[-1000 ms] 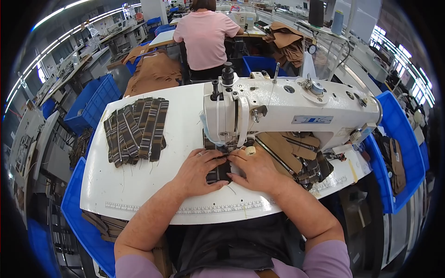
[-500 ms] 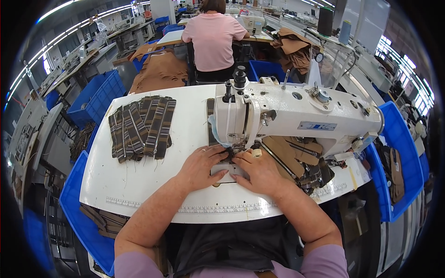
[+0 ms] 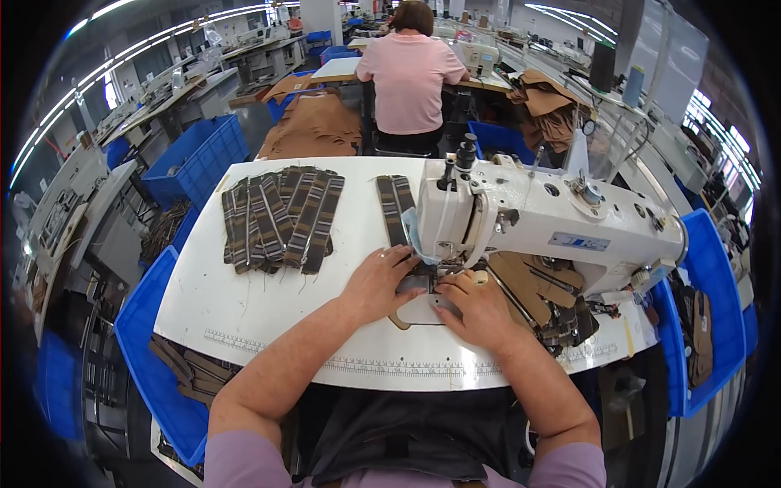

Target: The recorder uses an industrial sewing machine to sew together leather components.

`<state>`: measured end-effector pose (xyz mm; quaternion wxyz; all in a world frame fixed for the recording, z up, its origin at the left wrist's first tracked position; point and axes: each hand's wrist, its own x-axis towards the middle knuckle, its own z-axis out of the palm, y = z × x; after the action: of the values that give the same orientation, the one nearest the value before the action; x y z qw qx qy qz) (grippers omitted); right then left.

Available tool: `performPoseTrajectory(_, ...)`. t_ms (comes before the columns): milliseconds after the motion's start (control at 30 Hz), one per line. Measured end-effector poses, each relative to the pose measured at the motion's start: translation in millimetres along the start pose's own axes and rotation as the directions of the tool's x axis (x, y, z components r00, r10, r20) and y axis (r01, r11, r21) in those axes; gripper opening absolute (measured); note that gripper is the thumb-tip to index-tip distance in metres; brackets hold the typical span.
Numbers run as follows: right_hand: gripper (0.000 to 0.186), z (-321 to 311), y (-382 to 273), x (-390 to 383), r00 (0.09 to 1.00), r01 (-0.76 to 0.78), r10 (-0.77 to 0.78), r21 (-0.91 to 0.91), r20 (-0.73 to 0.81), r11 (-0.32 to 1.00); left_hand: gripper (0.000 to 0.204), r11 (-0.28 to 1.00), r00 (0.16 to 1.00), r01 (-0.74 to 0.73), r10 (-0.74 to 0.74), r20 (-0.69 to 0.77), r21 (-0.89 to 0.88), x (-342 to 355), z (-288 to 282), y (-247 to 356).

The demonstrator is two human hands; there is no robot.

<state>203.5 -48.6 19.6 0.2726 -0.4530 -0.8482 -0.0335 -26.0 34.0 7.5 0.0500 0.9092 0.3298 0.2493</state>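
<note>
A white sewing machine (image 3: 561, 211) stands on a white table, its head just beyond my hands. A dark, brown-striped fabric strip (image 3: 396, 203) lies left of the head and runs down to my left fingertips. My left hand (image 3: 376, 286) is pressed on the strip's near end beside the presser foot, with the thumb apart. By the needle plate (image 3: 423, 311), my right hand (image 3: 476, 307) has its fingers bent down close together; what lies under them is hidden. A pale ring-like band (image 3: 480, 277) is on one right finger.
Striped strips (image 3: 281, 220) lie piled on the table's left. Brown and striped pieces (image 3: 525, 289) crowd under the machine arm. Blue bins stand left (image 3: 150, 358) and right (image 3: 716, 325). A person in pink (image 3: 411, 81) sits ahead by brown cut pieces (image 3: 313, 126).
The whole view has shifted, so the table sits farther right. Against the machine, the striped strip has moved left and shows more. My hands have moved slightly away from me.
</note>
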Motion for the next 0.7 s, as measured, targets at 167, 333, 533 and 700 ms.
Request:
performPoseTrajectory(167, 0.023, 0.1, -3.5, 3.9, 0.997, 0.006, -0.010, -0.050, -0.077, 0.999, 0.024, 0.934, 0.958, -0.142, 0.047, 0.283, 0.327, 22.8, -5.4, -5.7)
performPoseTrajectory(333, 0.016, 1.0, 5.7, -2.7, 0.990, -0.055, 0.035, -0.143, -0.140, 0.988, 0.012, 0.820, 0.890, -0.356, 0.152, 0.429, 0.448, 26.0, -12.8, -14.3)
performPoseTrajectory(533, 0.010, -9.9, 12.0, -10.8, 0.965, -0.142, 0.080, -0.241, -0.249, 0.960, 0.032, 0.415, 0.925, -0.375, 0.226, 0.306, 0.829, -5.5, -42.5, -23.5)
performPoseTrajectory(700, 0.008, -2.8, 11.9, -14.3, 0.969, -0.145, 0.081, -0.271, -0.235, 0.951, 0.034, 0.656, 0.937, -0.335, 0.158, 0.311, 0.676, -17.7, -31.0, -10.6)
